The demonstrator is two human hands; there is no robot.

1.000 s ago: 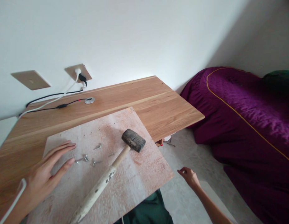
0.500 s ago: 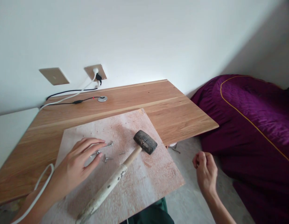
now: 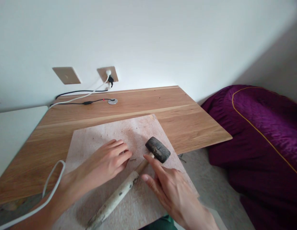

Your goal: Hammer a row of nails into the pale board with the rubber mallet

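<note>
My left hand (image 3: 112, 159) rests on a worn whitish wooden board (image 3: 143, 201), fingers curled down and together. It covers the spot where small metal pieces lay; whether any are in its grasp is hidden. A rubber mallet (image 3: 158, 149) lies across the board, its black head toward the far right and its pale, paint-chipped handle slanting to the near left. Over the handle, just below the head, is my right hand (image 3: 173, 190), index finger stretched out and thumb apart. Its fingertips are close to the handle, and I see nothing held.
Beneath the board is a wooden desktop (image 3: 196, 121) against the white wall. Black and white cables (image 3: 87, 103) run to a wall socket (image 3: 108, 74). A white cord (image 3: 52, 187) loops over my left forearm. Purple cloth (image 3: 225, 127) covers something at right.
My right hand has come in from beyond the board's right side to the mallet, its fist opening. My left hand has moved right and curled its fingers over the metal pieces.
</note>
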